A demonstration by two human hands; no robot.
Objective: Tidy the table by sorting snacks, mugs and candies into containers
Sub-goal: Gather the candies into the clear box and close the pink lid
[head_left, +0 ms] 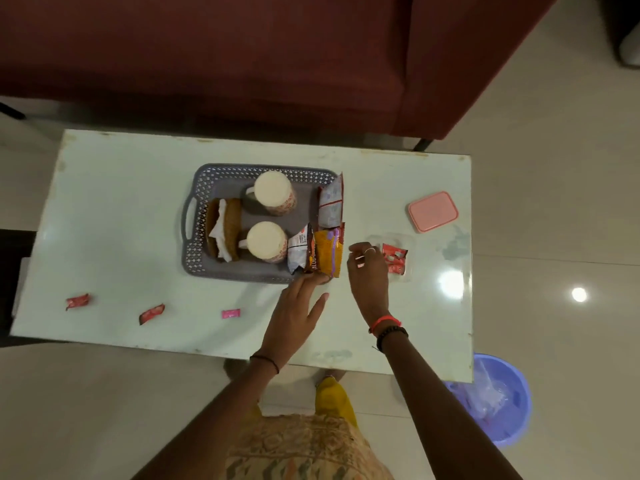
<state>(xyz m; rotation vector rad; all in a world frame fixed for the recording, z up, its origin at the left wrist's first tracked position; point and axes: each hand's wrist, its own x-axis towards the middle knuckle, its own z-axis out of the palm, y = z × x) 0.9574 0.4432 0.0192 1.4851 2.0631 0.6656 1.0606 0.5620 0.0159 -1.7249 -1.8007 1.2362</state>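
Observation:
A grey perforated tray [197,188] on the table holds two upturned white mugs [274,192] [266,241], a brown napkin holder [224,229] and several snack packets. My left hand [294,313] touches the bottom edge of the orange snack packet [329,252] at the tray's right front corner, fingers spread. My right hand [367,268] hovers just right of that packet, fingers loosely curled, holding nothing. Beside it a clear container [407,271] holds red candies [394,258]. Three loose candies lie near the front edge: two red [78,301] [151,313], one pink [231,313].
A pink lid [433,211] lies at the table's right side. A blue waste bin [502,403] stands on the floor by the front right corner. A dark red sofa [242,57] runs along the far side of the table [121,202].

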